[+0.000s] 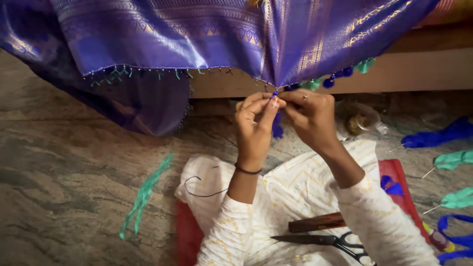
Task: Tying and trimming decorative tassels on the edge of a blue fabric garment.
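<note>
Now both hands are up at the hem of the purple silk cloth [162, 34], which drapes down from a wooden ledge [419, 74] above the stone floor [64, 167]. Left hand [253, 125] is closed, thumb and forefinger pinched on a small blue tassel [277, 127] that hangs just below the edge; right hand [311, 117] is closed too, fingertips nipping the hem right beside it, the two hands touching. My read: that fabric looks thin, slick and floppy, so it wants holding at the very edge, close to the work, or it will slide. The tassel seems feather-light and soft, easy to fray, best taken at its knotted top. Along the hem, green and blue tassels [340, 75] already dangle (neat little row). Down on the lap lie black scissors [325, 240] and a brown wooden piece [318, 222], well apart from the hands. A green thread bundle [145, 194] sits on the floor at the left.
</note>
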